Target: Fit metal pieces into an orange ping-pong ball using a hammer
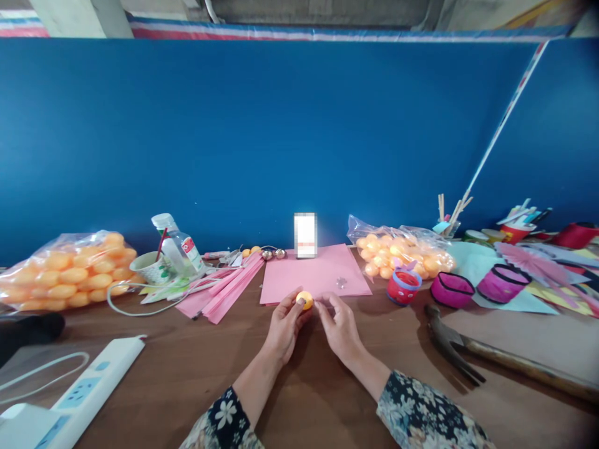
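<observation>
My left hand (283, 329) is closed around an orange ping-pong ball (306, 299), its thumb pressed on the near side. Just to the right, my right hand (341, 329) has thumb and forefinger pinched together close beside the ball. Whatever those fingertips may hold is too small to make out. Both hands are above the brown table, at the front edge of a stack of pink paper (309, 277). A small clear, shiny piece (341, 283) lies on the paper, beyond my right hand.
Bags of orange balls lie left (70, 274) and right (397, 249). Folded pink strips (234, 288), a bottle (180, 243) and a cup (150, 268) stand left, a power strip (93, 390) nearer. Right are a red bucket (403, 288), purple pouches (452, 290) and a claw hammer (515, 358).
</observation>
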Motion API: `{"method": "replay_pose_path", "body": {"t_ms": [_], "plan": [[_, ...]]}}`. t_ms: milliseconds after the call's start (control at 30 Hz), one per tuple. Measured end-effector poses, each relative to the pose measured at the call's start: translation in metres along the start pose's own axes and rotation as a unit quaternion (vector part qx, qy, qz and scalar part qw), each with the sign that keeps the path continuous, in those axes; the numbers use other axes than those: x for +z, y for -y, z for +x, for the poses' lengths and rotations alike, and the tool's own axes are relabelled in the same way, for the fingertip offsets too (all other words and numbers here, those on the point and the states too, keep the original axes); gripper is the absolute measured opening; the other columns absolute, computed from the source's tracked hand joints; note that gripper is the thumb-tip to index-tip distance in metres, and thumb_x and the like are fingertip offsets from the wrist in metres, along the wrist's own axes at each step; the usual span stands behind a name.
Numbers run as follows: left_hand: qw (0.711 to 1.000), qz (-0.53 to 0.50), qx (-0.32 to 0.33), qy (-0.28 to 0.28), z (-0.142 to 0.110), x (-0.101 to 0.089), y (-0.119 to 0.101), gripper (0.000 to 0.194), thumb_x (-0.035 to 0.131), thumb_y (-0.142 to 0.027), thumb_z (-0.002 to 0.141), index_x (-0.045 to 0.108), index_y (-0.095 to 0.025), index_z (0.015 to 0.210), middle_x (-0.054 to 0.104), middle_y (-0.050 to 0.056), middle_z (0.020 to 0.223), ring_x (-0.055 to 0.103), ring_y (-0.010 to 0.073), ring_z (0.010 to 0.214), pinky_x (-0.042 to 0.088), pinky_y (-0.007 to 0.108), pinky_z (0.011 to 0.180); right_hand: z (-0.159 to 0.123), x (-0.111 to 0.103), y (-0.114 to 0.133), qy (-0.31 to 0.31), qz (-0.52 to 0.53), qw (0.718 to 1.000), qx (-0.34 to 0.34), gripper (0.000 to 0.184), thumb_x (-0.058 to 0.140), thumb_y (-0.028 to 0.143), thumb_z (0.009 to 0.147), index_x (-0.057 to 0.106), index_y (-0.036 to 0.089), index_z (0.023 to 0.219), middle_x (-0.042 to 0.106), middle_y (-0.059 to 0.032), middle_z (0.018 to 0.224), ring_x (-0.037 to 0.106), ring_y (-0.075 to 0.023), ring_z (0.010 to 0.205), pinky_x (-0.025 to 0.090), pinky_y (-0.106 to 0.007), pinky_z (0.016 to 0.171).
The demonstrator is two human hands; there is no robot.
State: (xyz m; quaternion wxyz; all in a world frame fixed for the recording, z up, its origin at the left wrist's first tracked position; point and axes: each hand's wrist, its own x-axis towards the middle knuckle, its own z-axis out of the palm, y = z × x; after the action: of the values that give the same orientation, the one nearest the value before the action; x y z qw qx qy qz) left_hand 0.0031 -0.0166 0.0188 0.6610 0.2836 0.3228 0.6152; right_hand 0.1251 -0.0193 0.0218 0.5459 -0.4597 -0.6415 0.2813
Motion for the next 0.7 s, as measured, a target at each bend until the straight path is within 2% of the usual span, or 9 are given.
{"method": "replay_pose_path", "body": {"t_ms": [367, 533, 700], "plan": [[1.000, -0.008, -0.005, -0.002, 0.0023, -0.0035, 0.0027, 0.036, 0.063, -0.024, 0.070, 0.059, -0.019, 0.105, 0.065, 0.006, 0.098, 0.060, 0.0150, 0.087, 0.045, 0.031, 0.084, 0.0023, 0.0010, -0.0058, 0.006, 0.028, 0.999, 0.014, 0.014, 0.048, 0.028, 0.080, 0.058, 0.019, 0.082, 0.064, -0.0051, 0.084, 0.058, -0.0173, 0.076, 0.048, -0.028, 0.069], [1.000, -0.016, -0.005, 0.008, 0.0016, -0.0014, 0.0022, 0.035, 0.063, -0.023, 0.071, 0.059, -0.018, 0.105, 0.064, 0.006, 0.099, 0.059, 0.0159, 0.089, 0.044, 0.034, 0.087, 0.0058, 0.0019, -0.0090, 0.023, 0.103, 0.992, 0.071, 0.017, 0.053, 0.033, 0.077, 0.059, 0.017, 0.080, 0.064, -0.0034, 0.079, 0.058, -0.0161, 0.073, 0.046, -0.026, 0.068], [1.000, -0.005, -0.010, -0.004, 0.0004, 0.0000, 0.0009, 0.036, 0.065, -0.024, 0.069, 0.059, -0.018, 0.104, 0.064, 0.007, 0.099, 0.060, 0.0153, 0.085, 0.046, 0.032, 0.082, 0.0066, -0.0002, -0.0090, 0.057, 0.209, 0.966, 0.140, 0.024, 0.056, 0.040, 0.074, 0.060, 0.017, 0.080, 0.063, -0.0021, 0.077, 0.056, -0.0137, 0.068, 0.045, -0.023, 0.060]]}}
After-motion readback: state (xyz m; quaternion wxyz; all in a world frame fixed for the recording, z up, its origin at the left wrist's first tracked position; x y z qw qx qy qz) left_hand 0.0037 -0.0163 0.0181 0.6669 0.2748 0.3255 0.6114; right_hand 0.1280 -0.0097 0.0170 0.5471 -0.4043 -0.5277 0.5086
